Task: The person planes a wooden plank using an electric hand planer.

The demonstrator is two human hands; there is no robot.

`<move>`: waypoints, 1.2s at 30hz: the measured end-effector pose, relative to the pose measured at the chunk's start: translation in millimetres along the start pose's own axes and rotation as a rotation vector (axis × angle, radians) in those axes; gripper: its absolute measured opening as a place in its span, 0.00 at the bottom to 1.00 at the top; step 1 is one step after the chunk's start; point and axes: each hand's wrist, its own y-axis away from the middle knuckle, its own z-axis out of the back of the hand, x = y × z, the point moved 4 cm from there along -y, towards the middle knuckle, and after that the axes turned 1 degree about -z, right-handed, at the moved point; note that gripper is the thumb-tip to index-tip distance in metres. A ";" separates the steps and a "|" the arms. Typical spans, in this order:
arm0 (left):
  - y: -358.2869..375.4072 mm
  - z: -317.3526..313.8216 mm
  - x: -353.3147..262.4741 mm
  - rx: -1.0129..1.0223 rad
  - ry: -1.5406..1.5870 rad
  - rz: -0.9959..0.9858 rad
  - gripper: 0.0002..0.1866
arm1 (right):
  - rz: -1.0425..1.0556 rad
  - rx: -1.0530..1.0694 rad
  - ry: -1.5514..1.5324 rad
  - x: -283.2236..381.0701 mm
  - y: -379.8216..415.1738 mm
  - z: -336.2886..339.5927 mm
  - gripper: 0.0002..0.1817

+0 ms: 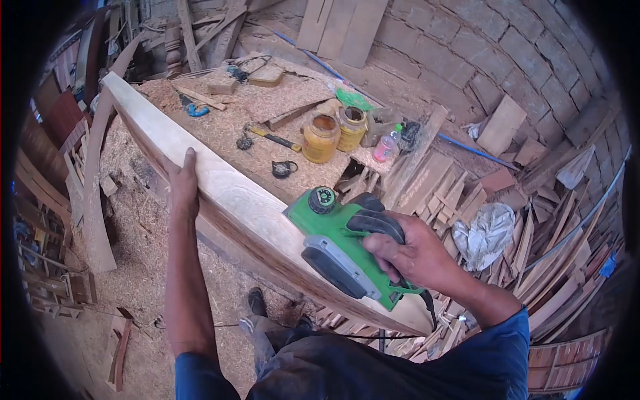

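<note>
A long curved wooden board [223, 175] runs from the upper left to the lower right, its pale planed edge facing up. My left hand [181, 185] grips the board at its near side, thumb lying on the top edge and fingers hidden behind the side. In my right hand [417, 253] is the black rear handle of a green electric hand planer [347, 245]. The planer rests on the board's pale upper edge, right of the middle. Its front knob is free of any hand. A black cord leaves its rear end.
Behind the board, a shaving-covered workbench [267, 107] holds yellow jars [321, 138], a pink-liquid bottle [387, 143], a hammer [273, 137] and a blue-handled tool [193, 108]. Wood offcuts [433, 190] pile up at right. A curved board [100, 180] leans at left. Shavings cover the floor.
</note>
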 end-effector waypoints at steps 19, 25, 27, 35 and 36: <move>56.0 11.5 66.6 0.067 0.424 0.293 0.51 | 0.089 0.036 0.095 82.3 -126.8 -68.9 0.26; 293.3 -15.0 72.6 0.926 -0.004 0.619 0.38 | 0.128 -0.038 0.138 68.8 -130.1 -68.1 0.36; 353.5 -35.9 22.7 1.632 -0.156 0.594 0.47 | 0.111 -0.029 0.075 72.4 -118.3 -64.4 0.37; 499.7 -146.3 -16.7 1.921 -0.010 0.054 0.53 | 0.199 -0.024 -0.051 59.6 -127.2 -63.9 0.35; 517.2 -152.2 -9.9 1.949 0.018 0.089 0.51 | 0.250 -0.020 -0.027 58.8 -127.6 -62.7 0.37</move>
